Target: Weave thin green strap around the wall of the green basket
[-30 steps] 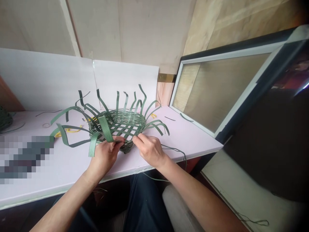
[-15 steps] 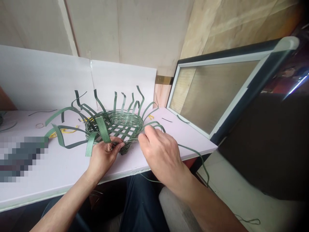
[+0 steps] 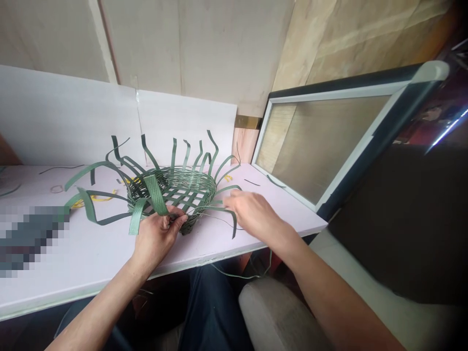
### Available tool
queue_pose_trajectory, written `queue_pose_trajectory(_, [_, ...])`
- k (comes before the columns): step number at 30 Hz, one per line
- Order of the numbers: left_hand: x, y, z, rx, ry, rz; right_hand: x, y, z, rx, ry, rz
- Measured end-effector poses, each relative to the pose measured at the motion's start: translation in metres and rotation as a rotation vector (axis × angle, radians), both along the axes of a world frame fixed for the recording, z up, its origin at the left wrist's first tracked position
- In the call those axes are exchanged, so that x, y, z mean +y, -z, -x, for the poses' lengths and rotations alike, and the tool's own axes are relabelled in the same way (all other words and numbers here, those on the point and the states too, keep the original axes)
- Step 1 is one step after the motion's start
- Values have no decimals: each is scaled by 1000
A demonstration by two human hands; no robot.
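On the worktop in front of us, the green woven basket sits upright, its lattice base showing through the opening. Taking its middle as the clock's centre and twelve as the side away from us, our left hand is at seven o'clock, thumb and fingers clamped on the near rim. A broad strip rises just above that grip, and more flat strips stand up from the rim between ten and one.

Our right hand is at about three o'clock, out past the rim among bent strips, its fingers curled together; we cannot tell whether this grip is clamped on anything. A thin strand runs from near our left thumb towards it.

At nine o'clock we see yellow twine, and farther out a small ring. A framed panel leans at two o'clock, and white boards stand behind the basket at twelve.
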State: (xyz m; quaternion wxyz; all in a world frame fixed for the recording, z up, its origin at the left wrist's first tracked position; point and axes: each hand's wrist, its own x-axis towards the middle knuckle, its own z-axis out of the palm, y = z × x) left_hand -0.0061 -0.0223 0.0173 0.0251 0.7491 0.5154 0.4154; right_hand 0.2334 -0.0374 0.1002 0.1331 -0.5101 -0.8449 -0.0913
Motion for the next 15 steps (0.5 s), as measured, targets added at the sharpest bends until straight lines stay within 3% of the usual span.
queue_pose_trajectory(2, [0,0,0,-6,11,-10,-9,24,4,126,-57,-93])
queue_pose_trajectory(5, [0,0,1,-1,9,-5,-8,53,16,495,-187,-188])
queue_pose_trajectory(9, [0,1,2,17,0,10,13,83,36,897,-227,-142])
queue_pose_trajectory(12, [-1,0,2,11,16,6,25,101,47,929,-170,-148])
queue_pose_trajectory(15, [-2,-1,1,10,22,4,29,110,50,729,-160,-263])
